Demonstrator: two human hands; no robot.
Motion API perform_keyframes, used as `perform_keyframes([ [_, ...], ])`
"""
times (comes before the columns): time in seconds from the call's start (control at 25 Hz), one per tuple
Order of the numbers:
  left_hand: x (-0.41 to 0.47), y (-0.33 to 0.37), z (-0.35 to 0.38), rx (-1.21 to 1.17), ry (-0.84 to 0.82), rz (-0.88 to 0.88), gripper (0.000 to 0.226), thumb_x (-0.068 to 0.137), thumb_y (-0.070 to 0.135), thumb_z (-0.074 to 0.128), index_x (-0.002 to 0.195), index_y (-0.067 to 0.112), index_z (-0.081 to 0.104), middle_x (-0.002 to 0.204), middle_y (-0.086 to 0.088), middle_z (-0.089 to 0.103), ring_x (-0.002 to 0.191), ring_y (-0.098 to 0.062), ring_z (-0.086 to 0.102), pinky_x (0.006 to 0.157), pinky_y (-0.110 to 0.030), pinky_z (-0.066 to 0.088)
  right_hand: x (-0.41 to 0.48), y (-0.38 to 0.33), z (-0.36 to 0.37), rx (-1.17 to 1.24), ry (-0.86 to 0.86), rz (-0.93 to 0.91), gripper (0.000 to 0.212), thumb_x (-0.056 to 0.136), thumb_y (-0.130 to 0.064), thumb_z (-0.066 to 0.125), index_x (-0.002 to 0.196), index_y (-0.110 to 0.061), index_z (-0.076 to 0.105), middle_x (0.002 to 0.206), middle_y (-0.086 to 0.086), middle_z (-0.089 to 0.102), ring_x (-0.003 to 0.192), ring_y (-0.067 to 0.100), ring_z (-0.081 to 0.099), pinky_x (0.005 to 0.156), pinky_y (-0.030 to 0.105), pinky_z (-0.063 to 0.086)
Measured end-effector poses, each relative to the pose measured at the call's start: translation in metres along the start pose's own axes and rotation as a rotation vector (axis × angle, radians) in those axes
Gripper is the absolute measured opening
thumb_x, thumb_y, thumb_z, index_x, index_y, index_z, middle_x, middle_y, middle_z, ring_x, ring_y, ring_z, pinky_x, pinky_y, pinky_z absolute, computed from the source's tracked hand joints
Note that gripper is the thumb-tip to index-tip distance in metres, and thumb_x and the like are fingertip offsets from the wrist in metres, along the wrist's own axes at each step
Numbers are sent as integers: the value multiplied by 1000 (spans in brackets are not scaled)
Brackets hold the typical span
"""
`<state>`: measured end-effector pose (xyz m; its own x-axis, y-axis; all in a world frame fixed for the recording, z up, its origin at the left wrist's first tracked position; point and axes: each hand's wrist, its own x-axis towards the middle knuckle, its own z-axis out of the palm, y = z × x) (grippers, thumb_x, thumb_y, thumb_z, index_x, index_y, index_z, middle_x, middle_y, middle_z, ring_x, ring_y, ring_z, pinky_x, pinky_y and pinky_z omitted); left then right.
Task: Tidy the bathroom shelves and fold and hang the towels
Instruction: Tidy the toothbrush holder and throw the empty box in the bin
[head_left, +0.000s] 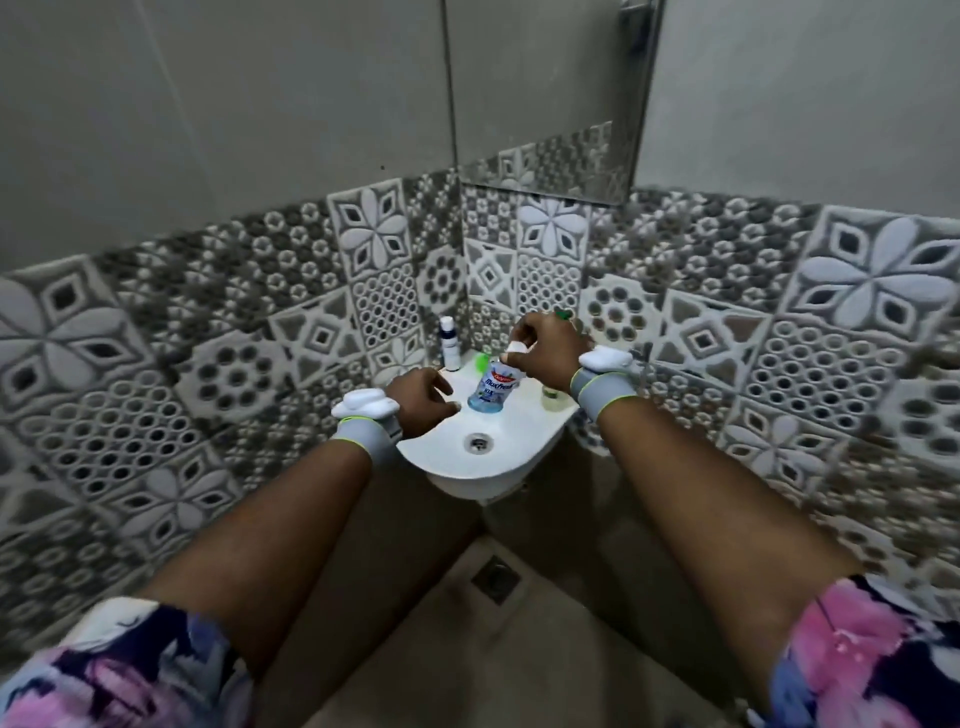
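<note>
- I take the corner sink (498, 467) as my landmark; it sits low where the two patterned tile walls meet, its drain in the middle of the basin.
- My left hand (422, 402) rests at the sink's left rim, fingers spread loosely and holding nothing. A grey wristband with a white sensor sits just behind it.
- At the sink's back left corner, past my left hand and apart from it, a small dark bottle (450, 345) with a white cap stands upright against the tiles.
- Just right of that bottle, on the back ledge, I see a bit of something green (482, 359); I cannot tell what it is.
- The mouthwash bottle (491, 391), clear with blue liquid and a red and blue label, stands tilted on the sink's back edge, between my two hands and closer to the right one.
- My right hand (548, 345) is above the sink's back ledge, fingers pinched around the white cap at the top of the mouthwash bottle. It wears the same grey band and white sensor.
- On the sink's right rim, below my right wrist, sits a small jar (554, 399) with pale yellowish contents.
- Above the sink, up the right wall, hangs a mirror (550, 93).
</note>
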<state>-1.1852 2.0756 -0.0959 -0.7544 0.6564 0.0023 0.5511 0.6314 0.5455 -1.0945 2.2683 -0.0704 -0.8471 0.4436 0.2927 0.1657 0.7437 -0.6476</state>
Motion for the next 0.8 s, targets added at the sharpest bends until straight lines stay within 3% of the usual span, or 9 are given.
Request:
perform_keyframes([
  [0.12, 11, -27, -19, 29, 26, 28, 21, 87, 21, 67, 100, 5, 70, 100, -13, 72, 97, -29, 66, 81, -32, 47, 24, -13, 22, -64, -17, 11, 24, 79, -18, 75, 93, -3, 63, 94, 13, 63, 81, 21, 52, 72, 29, 42],
  [0.32, 57, -34, -38, 10, 47, 30, 25, 87, 23, 67, 105, 6, 69, 105, -11, 70, 101, -27, 64, 86, -31, 47, 79, -20, 47, -171, -20, 13, 29, 79, -20, 74, 98, -2, 63, 98, 16, 65, 83, 24, 54, 68, 26, 36],
  [0.44, 96, -37, -35, -3, 71, 57, 28, 85, 24, 67, 107, 7, 67, 105, -9, 70, 101, -26, 63, 85, -31, 47, 121, -11, 60, -204, -45, 13, 26, 78, -18, 73, 98, -3, 63, 100, 17, 65, 95, 31, 58, 71, 28, 40],
  [0.64, 166, -41, -26, -18, 49, 23, 27, 85, 23, 68, 107, 8, 63, 106, -10, 68, 101, -28, 62, 81, -29, 44, 196, 12, 71, -294, -46, 34, 21, 82, -10, 64, 99, 0, 64, 102, 20, 66, 97, 35, 61, 73, 32, 44],
  [0.72, 200, -43, -27, 29, 36, 10, 21, 86, 24, 65, 100, 7, 67, 104, -13, 69, 99, -30, 63, 81, -31, 46, 232, 23, 76, -355, -74, 38, 19, 84, -9, 61, 99, 2, 64, 102, 21, 66, 97, 36, 61, 74, 33, 46],
  [0.8, 229, -48, -26, 77, 12, -23, 18, 87, 28, 63, 80, 11, 65, 90, -13, 68, 88, -29, 63, 72, -31, 44, 261, 34, 84, -422, -115, 43, 18, 86, -7, 57, 100, 2, 64, 104, 21, 66, 98, 35, 62, 77, 34, 49],
])
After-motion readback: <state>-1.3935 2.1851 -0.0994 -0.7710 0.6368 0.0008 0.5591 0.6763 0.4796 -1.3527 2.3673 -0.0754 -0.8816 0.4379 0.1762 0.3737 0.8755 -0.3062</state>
